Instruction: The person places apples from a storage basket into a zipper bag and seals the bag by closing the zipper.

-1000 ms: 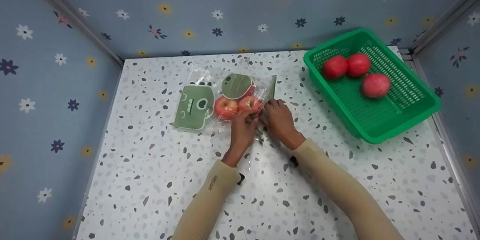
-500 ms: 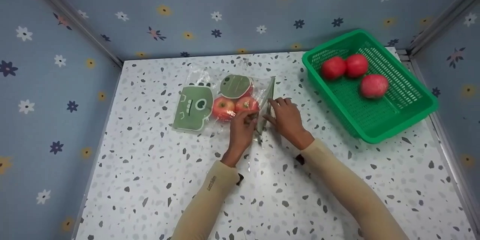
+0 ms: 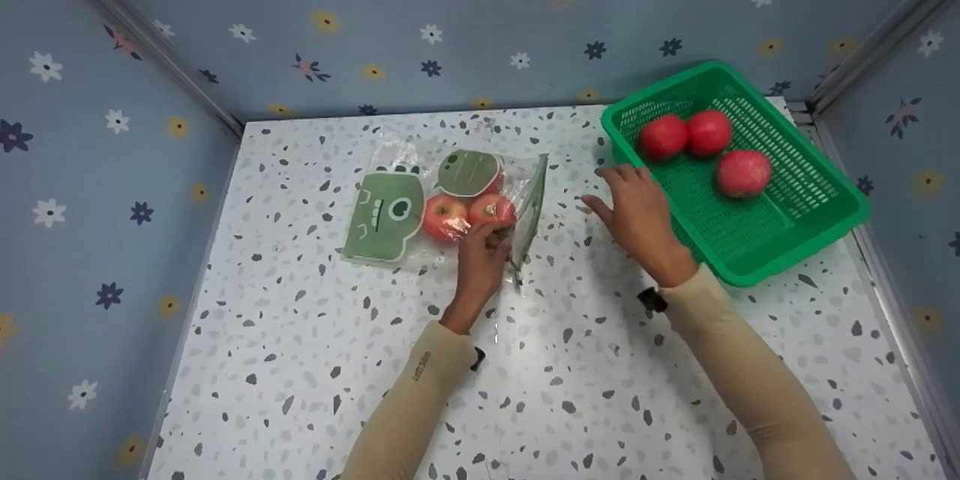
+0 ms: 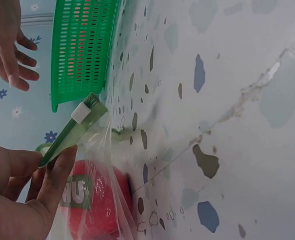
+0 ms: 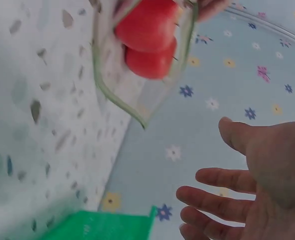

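A clear zip bag (image 3: 384, 229) with a green monster print lies on the table. Inside it are red apples (image 3: 445, 217), partly covered by a green printed patch. My left hand (image 3: 480, 262) pinches the bag's green zip edge between thumb and fingers. On that edge, the left wrist view shows a white slider (image 4: 80, 113). The right wrist view looks at the bag's mouth (image 5: 118, 101), its green edges spread apart with red apples behind. My right hand (image 3: 637, 214) is apart from the bag, fingers extended and holding nothing, beside the near left side of the green basket (image 3: 675, 214).
Three red fruits (image 3: 742, 173) sit in the basket at the back right of the speckled white table (image 3: 570, 405). Blue flower-patterned panels (image 3: 480, 30) rise behind the table and along both sides.
My right hand has let go of the bag's edge and moved right toward the basket, its fingers spreading. The bag's mouth edges stand wider apart. My left hand keeps its pinch in place.
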The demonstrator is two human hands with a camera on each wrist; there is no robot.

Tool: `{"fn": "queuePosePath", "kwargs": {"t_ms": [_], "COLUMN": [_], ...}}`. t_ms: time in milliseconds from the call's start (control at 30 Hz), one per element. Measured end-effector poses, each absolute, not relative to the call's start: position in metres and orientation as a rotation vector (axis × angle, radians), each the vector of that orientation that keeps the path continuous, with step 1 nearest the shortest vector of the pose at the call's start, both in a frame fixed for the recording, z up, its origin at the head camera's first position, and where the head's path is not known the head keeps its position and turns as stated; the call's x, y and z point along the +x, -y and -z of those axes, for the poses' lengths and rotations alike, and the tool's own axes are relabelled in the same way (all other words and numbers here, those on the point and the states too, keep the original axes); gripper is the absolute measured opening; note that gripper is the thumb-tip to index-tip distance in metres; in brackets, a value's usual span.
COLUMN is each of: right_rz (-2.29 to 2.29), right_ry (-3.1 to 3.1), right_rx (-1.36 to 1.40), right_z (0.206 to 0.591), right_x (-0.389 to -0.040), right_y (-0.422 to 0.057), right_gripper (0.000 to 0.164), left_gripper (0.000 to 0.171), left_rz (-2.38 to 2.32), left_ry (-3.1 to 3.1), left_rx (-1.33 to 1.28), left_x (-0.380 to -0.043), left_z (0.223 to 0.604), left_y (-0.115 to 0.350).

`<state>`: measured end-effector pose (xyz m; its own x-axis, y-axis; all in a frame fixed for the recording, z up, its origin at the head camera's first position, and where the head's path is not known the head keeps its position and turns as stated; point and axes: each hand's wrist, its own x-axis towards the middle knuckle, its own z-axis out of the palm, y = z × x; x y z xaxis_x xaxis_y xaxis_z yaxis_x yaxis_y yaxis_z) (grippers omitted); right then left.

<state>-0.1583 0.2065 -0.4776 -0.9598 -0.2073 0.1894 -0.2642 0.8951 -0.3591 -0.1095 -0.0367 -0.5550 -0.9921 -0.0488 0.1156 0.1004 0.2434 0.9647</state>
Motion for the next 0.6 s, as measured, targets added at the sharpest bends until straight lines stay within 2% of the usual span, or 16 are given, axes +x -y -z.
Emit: {"fn": "queuePosePath", "kwargs": {"t_ms": [367,600], "right_rz": [-0.649,-0.67], "right_ry": [2.957,2.944], "right_rx": [0.163,0.084], "right_z": [0.436,0.43], "right_x": [-0.171,-0.183], "right_y": [-0.265,-0.299], "right_gripper": [0.054,0.045], "left_gripper": [0.022,0.023], "left_rz": [1.874,1.843], "left_ry": [2.372,2.4], "left_rx": [-0.031,-0.02], "left_x": [-0.11,-0.11], "left_z": [0.555,0.555], "left_y": [0.037,0.037]}}
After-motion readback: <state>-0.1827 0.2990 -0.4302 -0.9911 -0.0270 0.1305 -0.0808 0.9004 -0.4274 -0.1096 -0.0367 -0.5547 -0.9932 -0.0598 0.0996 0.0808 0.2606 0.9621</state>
